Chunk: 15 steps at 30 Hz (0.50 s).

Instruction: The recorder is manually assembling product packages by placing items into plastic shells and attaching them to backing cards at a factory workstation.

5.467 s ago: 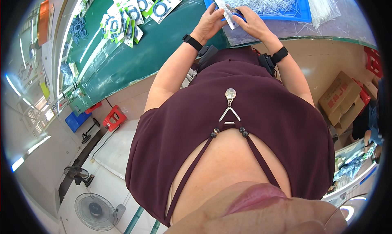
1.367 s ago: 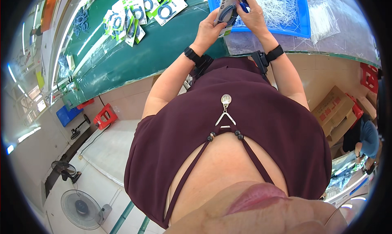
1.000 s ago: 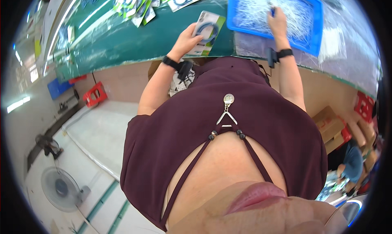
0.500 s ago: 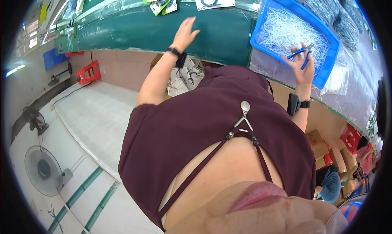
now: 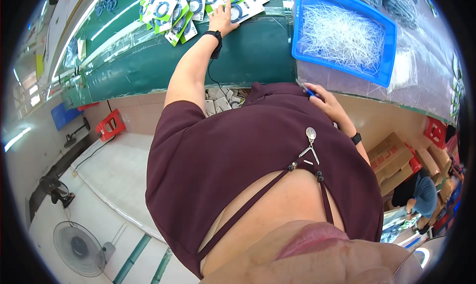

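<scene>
My left hand reaches to the far side of the green work surface. Its fingers are spread and rest at the left end of a carded cable pack, a white and green card with a dark coiled cable. Beside it lies an overlapping heap of similar carded cable packs. Close to my body at the front edge, my right hand is closed round blue-handled pliers. Only a bit of the handle shows; the rest is hidden by the fingers.
A blue tray of thin clear plastic strips stands at the right. More strips lie beside it, with bagged dark cables behind. White packs sit below the front edge. Cardboard boxes and a person are at lower right.
My left hand has moved farther out, onto the carded cable pack. My right hand has come down from the blue tray toward my body with the pliers, and its fingers have closed in.
</scene>
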Each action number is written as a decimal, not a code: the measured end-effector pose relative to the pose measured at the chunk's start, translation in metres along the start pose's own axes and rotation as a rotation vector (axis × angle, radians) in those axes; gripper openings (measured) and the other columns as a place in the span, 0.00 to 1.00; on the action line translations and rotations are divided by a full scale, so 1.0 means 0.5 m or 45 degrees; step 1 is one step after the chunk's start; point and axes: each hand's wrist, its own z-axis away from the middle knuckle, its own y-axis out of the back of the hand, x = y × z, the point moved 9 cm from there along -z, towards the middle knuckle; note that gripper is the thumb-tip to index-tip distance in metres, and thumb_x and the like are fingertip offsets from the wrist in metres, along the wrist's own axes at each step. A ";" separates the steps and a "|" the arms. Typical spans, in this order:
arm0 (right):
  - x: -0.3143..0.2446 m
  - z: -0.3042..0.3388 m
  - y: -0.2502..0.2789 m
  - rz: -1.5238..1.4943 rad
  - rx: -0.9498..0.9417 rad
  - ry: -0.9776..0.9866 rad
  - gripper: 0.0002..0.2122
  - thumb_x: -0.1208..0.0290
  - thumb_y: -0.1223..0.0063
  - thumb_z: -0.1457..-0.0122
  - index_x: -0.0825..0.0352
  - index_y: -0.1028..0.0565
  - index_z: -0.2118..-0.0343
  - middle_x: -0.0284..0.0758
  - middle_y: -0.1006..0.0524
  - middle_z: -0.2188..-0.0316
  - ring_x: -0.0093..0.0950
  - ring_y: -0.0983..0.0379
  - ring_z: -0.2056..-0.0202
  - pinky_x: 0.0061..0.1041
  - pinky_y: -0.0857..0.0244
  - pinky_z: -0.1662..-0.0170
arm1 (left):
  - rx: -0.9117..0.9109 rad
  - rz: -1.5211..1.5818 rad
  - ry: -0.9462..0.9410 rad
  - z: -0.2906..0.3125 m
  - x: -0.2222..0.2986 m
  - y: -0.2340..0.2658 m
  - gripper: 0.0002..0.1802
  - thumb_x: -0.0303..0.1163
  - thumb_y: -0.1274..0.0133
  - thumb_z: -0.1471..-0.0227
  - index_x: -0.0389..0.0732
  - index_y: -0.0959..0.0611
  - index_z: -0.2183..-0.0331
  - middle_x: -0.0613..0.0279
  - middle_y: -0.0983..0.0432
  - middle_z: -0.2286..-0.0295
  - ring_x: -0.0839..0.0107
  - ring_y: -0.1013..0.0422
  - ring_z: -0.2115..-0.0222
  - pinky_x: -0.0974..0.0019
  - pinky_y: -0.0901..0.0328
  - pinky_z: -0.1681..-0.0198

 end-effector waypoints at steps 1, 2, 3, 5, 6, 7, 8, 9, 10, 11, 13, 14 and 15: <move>0.017 -0.004 0.011 -0.116 0.128 -0.018 0.19 0.68 0.52 0.39 0.70 0.31 0.47 0.37 0.26 0.55 0.25 0.31 0.53 0.24 0.39 0.48 | 0.068 0.288 0.022 0.007 0.008 0.010 0.58 0.49 0.34 0.63 0.38 0.48 0.38 0.45 0.37 0.48 0.49 0.41 0.45 0.40 0.45 0.46; 0.034 -0.011 0.023 -0.250 0.215 -0.048 0.17 0.68 0.53 0.39 0.70 0.30 0.49 0.32 0.24 0.62 0.21 0.30 0.60 0.21 0.37 0.53 | 0.132 0.578 0.047 0.015 0.015 0.021 0.57 0.50 0.35 0.61 0.34 0.48 0.39 0.42 0.36 0.49 0.48 0.38 0.47 0.44 0.42 0.46; 0.067 -0.023 0.042 -0.412 0.257 -0.063 0.16 0.68 0.53 0.38 0.69 0.29 0.50 0.29 0.25 0.66 0.18 0.31 0.63 0.19 0.37 0.56 | 0.029 0.906 0.089 0.017 0.035 0.013 0.53 0.48 0.39 0.55 0.29 0.48 0.40 0.39 0.37 0.48 0.49 0.34 0.49 0.53 0.39 0.46; 0.043 -0.026 0.081 -0.641 0.364 0.014 0.16 0.66 0.53 0.38 0.69 0.28 0.51 0.28 0.26 0.65 0.18 0.33 0.64 0.18 0.38 0.58 | -0.775 2.343 0.207 0.097 0.213 0.068 0.50 0.55 0.44 0.52 0.35 0.47 0.39 0.41 0.42 0.44 0.49 0.38 0.45 0.52 0.42 0.42; 0.016 -0.026 0.101 -0.631 0.411 0.064 0.16 0.66 0.53 0.38 0.69 0.28 0.51 0.28 0.27 0.65 0.19 0.33 0.64 0.19 0.38 0.58 | -0.980 2.737 0.037 0.133 0.282 0.119 0.50 0.57 0.45 0.51 0.37 0.46 0.39 0.42 0.43 0.43 0.47 0.40 0.44 0.51 0.42 0.42; -0.002 -0.033 0.120 -0.443 0.448 0.138 0.17 0.65 0.52 0.38 0.68 0.30 0.49 0.28 0.28 0.64 0.20 0.33 0.62 0.20 0.39 0.56 | -1.012 2.726 0.034 0.158 0.323 0.140 0.50 0.57 0.45 0.51 0.37 0.46 0.39 0.42 0.43 0.43 0.47 0.40 0.44 0.51 0.42 0.42; -0.017 -0.037 0.133 -0.252 0.484 0.209 0.18 0.63 0.52 0.38 0.67 0.31 0.48 0.29 0.28 0.63 0.21 0.34 0.60 0.20 0.40 0.54 | -0.978 2.850 -0.080 0.174 0.364 0.174 0.49 0.56 0.44 0.52 0.37 0.45 0.40 0.44 0.42 0.43 0.46 0.40 0.44 0.51 0.44 0.41; -0.024 -0.037 0.136 -0.265 0.512 0.199 0.18 0.63 0.52 0.38 0.67 0.31 0.48 0.29 0.28 0.63 0.21 0.34 0.60 0.20 0.40 0.54 | -0.943 2.975 -0.195 0.186 0.400 0.204 0.48 0.55 0.43 0.52 0.37 0.43 0.40 0.46 0.41 0.43 0.46 0.41 0.44 0.50 0.45 0.40; -0.065 -0.029 0.147 0.017 0.629 0.352 0.19 0.63 0.51 0.39 0.68 0.31 0.48 0.32 0.29 0.61 0.25 0.33 0.58 0.23 0.40 0.52 | -0.975 2.970 -0.201 0.198 0.433 0.216 0.48 0.55 0.43 0.52 0.37 0.43 0.40 0.46 0.41 0.43 0.46 0.41 0.44 0.50 0.45 0.40; -0.097 -0.013 0.151 0.305 0.739 0.499 0.19 0.63 0.50 0.39 0.68 0.32 0.49 0.36 0.29 0.59 0.29 0.33 0.56 0.26 0.41 0.50 | -0.919 2.965 -0.240 0.203 0.457 0.232 0.48 0.55 0.43 0.52 0.37 0.43 0.40 0.46 0.42 0.43 0.45 0.41 0.44 0.50 0.45 0.40; -0.092 -0.010 0.164 0.391 0.784 0.480 0.20 0.63 0.49 0.40 0.69 0.32 0.49 0.39 0.29 0.57 0.33 0.33 0.55 0.28 0.41 0.49 | -0.872 2.954 -0.288 0.207 0.496 0.253 0.48 0.56 0.43 0.53 0.37 0.42 0.41 0.47 0.42 0.43 0.44 0.42 0.43 0.51 0.45 0.40; -0.091 -0.003 0.169 0.479 0.810 0.467 0.20 0.62 0.48 0.41 0.70 0.33 0.50 0.42 0.30 0.56 0.36 0.33 0.53 0.30 0.41 0.48 | -0.875 2.961 -0.327 0.210 0.517 0.262 0.48 0.56 0.43 0.53 0.36 0.41 0.41 0.48 0.41 0.43 0.47 0.42 0.43 0.52 0.45 0.40; -0.095 0.005 0.172 0.462 0.808 0.498 0.21 0.60 0.48 0.41 0.69 0.33 0.49 0.42 0.29 0.56 0.37 0.33 0.52 0.31 0.41 0.48 | -0.870 2.965 -0.363 0.213 0.530 0.268 0.47 0.56 0.43 0.52 0.36 0.41 0.41 0.49 0.41 0.43 0.50 0.42 0.43 0.53 0.44 0.40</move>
